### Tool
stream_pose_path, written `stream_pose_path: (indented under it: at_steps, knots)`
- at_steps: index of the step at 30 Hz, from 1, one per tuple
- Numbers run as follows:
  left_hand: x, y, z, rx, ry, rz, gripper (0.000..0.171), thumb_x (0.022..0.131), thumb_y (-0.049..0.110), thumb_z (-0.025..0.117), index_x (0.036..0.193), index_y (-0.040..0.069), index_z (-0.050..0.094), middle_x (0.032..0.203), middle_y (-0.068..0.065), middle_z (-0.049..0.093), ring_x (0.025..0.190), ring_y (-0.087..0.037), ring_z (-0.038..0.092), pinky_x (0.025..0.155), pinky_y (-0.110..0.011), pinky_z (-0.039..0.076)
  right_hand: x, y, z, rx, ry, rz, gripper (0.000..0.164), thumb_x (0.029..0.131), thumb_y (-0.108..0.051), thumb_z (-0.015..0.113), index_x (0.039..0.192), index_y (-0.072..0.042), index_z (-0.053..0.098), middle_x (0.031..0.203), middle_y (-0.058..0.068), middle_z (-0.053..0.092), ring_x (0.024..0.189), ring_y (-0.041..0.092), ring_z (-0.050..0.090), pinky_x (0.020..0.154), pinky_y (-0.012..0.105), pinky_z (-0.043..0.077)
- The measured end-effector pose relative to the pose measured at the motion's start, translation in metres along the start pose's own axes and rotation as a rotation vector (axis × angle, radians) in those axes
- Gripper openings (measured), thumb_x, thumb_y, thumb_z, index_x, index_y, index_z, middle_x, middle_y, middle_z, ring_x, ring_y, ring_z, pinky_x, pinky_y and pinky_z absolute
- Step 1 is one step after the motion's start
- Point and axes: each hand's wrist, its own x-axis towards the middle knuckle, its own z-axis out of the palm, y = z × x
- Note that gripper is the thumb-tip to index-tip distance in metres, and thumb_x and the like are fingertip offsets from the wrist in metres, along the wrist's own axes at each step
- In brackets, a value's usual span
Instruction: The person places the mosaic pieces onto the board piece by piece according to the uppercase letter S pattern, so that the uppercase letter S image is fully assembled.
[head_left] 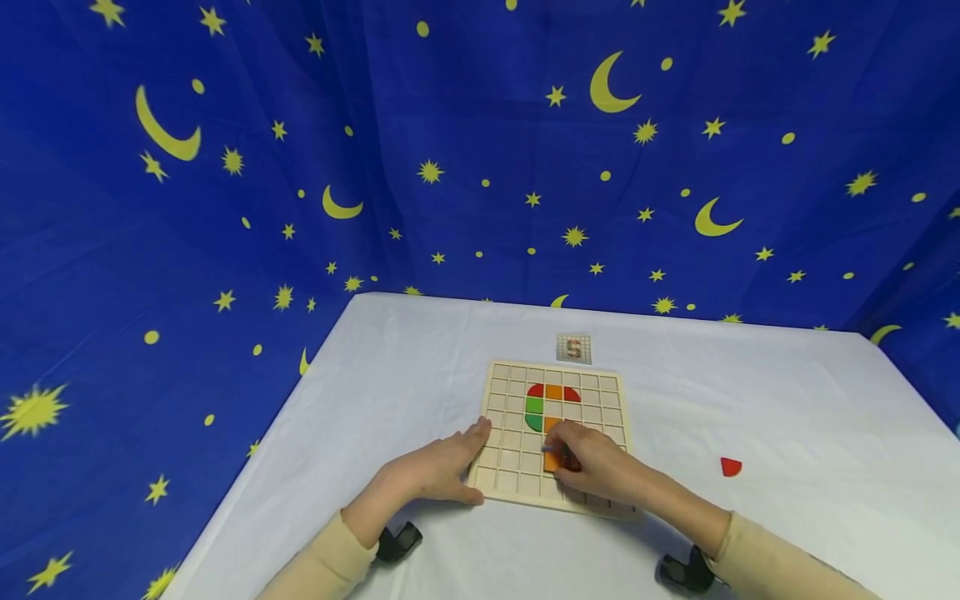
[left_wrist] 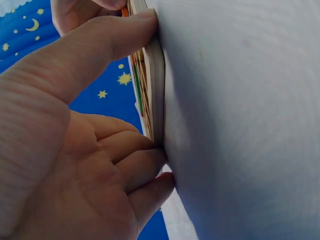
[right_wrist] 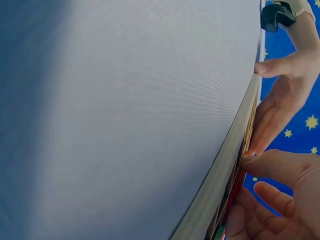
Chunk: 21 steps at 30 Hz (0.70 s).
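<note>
A square wooden grid board (head_left: pixel 506 460) lies on the table in the head view. Red, green and orange tiles form a curved shape in its cells, among them a light green square (head_left: pixel 534 405) and a dark green rounded tile (head_left: pixel 533 422). My left hand (head_left: pixel 438 467) rests along the board's left edge, fingers fairly straight, thumb at the near left corner. Over the lower middle cells, my right hand (head_left: pixel 596 458) pinches an orange square tile (head_left: pixel 552 462) at the board's surface. Its fingers partly cover the tiles beneath. In the right wrist view the thumb (right_wrist: pixel 270 165) touches an orange edge.
A loose red rounded tile (head_left: pixel 731 467) lies on the white tablecloth, right of the board. Behind the board is a small pattern card (head_left: pixel 573 348) showing an S-like figure. A blue curtain (head_left: pixel 480 150) with yellow stars and moons hangs around the table.
</note>
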Motion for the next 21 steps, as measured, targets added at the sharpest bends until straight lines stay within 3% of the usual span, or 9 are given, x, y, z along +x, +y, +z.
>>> stream_pose_path:
  at_steps: [15,21]
  knots:
    - [-0.001,0.001,-0.001,-0.006,0.001,0.005,0.098,0.078,0.034,0.077,0.148,-0.004,0.020,0.154,-0.016,0.018,0.135,-0.037,0.029,0.104,-0.050,0.031,-0.001,-0.003,-0.003,-0.002,-0.020,0.023,0.030,0.080,-0.009,0.072,0.107,-0.010,0.057,0.094,-0.005,0.059,0.072,0.006,0.049,0.061,0.020,0.045]
    - [0.000,0.000,-0.001,-0.005,0.004,0.012,0.098,0.078,0.034,0.077,0.148,-0.005,0.020,0.153,-0.017,0.018,0.135,-0.035,0.028,0.105,-0.050,0.031,-0.006,-0.003,-0.022,0.046,0.029,0.009,0.031,0.082,-0.007,0.071,0.109,-0.006,0.057,0.099,0.004,0.062,0.071,0.007,0.053,0.060,0.021,0.048]
